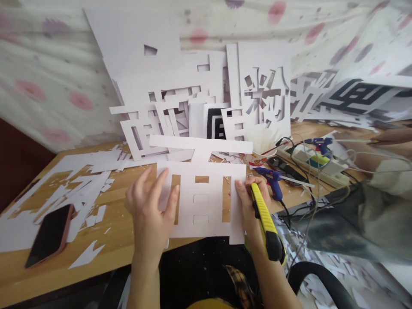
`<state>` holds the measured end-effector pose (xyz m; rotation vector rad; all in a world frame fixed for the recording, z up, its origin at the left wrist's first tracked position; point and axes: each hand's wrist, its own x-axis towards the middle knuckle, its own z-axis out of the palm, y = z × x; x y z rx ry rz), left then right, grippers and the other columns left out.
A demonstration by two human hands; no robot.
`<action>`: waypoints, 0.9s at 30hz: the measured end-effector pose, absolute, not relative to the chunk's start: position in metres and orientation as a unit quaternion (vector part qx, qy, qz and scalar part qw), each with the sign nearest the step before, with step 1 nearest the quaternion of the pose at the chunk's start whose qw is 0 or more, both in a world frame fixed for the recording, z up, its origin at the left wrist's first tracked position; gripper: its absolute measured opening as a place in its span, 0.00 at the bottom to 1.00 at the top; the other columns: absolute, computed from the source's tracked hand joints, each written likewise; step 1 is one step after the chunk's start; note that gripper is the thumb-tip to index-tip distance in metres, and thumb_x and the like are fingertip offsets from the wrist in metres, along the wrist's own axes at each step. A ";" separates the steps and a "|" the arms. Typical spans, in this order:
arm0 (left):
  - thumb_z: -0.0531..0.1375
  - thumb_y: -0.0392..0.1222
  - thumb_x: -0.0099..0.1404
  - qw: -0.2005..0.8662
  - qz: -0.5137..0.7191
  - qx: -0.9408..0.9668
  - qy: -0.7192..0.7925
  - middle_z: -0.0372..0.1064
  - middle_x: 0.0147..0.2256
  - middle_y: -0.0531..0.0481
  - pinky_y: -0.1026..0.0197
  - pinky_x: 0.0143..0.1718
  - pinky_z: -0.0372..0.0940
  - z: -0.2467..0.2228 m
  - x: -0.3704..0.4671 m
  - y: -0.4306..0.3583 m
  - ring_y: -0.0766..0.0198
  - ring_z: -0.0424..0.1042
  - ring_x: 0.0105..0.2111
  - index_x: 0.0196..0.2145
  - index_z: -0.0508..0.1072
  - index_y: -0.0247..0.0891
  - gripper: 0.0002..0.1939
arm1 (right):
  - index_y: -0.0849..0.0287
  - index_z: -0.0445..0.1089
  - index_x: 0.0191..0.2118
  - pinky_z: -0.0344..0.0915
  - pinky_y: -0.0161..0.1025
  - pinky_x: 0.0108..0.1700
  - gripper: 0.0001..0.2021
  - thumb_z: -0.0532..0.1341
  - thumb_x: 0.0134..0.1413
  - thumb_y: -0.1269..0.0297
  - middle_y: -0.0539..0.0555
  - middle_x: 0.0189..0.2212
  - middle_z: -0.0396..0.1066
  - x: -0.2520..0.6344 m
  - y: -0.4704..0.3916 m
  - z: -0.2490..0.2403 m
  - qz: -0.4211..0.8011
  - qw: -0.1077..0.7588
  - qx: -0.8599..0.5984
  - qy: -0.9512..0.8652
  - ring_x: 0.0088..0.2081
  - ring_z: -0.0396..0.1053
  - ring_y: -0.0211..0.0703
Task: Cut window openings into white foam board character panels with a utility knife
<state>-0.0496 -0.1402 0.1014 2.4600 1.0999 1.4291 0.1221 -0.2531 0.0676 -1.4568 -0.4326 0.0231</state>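
Left hand: the left hand point(149, 206) lies flat on the left part of the cut-out character point(202, 189), fingers spread wide, pinching nothing.
Right hand: the right hand point(252, 201) has its grip pressed together around the utility knife point(265, 223), whose yellow and black body runs back along the wrist; the fingertips point(238, 185) touch the character's right edge.
Cut-out character: one white foam-board character, lying on the near edge of the tabletop point(119, 240) and jutting over the person's lap.
Cup: one paper cup point(257, 156) stands just beyond the character, holding a bundle of pale sticks; how many, I cannot tell.
Glue guns: two, blue; the nearer glue gun point(272, 178) lies just right of the right hand, the farther glue gun point(318, 143) rests by the power strip point(322, 165).
Phone: one phone point(49, 236), face down on the left, among white offcuts point(85, 195).
Leaning boards: several cut white boards point(180, 98) stand against the floral fabric point(48, 73) behind.
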 end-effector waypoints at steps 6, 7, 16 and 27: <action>0.51 0.51 0.74 0.043 0.285 0.913 0.288 0.43 0.72 0.31 0.30 0.66 0.46 0.066 -0.017 -0.183 0.42 0.44 0.72 0.72 0.46 0.39 0.35 | 0.54 0.59 0.34 0.56 0.35 0.32 0.17 0.67 0.52 0.52 0.43 0.27 0.59 0.115 -0.248 0.066 0.011 0.726 -0.653 -0.214 0.28 0.57 0.35; 0.50 0.51 0.74 0.060 0.263 0.929 0.253 0.44 0.71 0.31 0.32 0.66 0.48 0.062 -0.013 -0.191 0.44 0.45 0.72 0.72 0.44 0.38 0.35 | 0.54 0.59 0.35 0.56 0.35 0.32 0.16 0.67 0.54 0.52 0.44 0.28 0.60 0.115 -0.248 0.066 0.008 0.719 -0.660 -0.220 0.28 0.58 0.35; 0.53 0.41 0.73 0.052 0.351 0.880 0.316 0.64 0.53 0.34 0.41 0.57 0.59 0.068 -0.012 -0.178 0.47 0.64 0.55 0.58 0.69 0.37 0.18 | 0.55 0.60 0.32 0.57 0.35 0.31 0.14 0.66 0.54 0.56 0.43 0.25 0.59 0.119 -0.251 0.069 -0.071 0.687 -0.670 -0.271 0.27 0.57 0.35; 0.66 0.44 0.61 0.089 0.520 0.756 0.387 0.64 0.46 0.42 0.44 0.54 0.64 0.088 -0.014 -0.147 0.51 0.66 0.51 0.49 0.66 0.40 0.21 | 0.55 0.60 0.34 0.54 0.35 0.31 0.15 0.68 0.50 0.58 0.43 0.27 0.57 0.121 -0.260 0.074 -0.019 0.708 -0.669 -0.225 0.27 0.56 0.34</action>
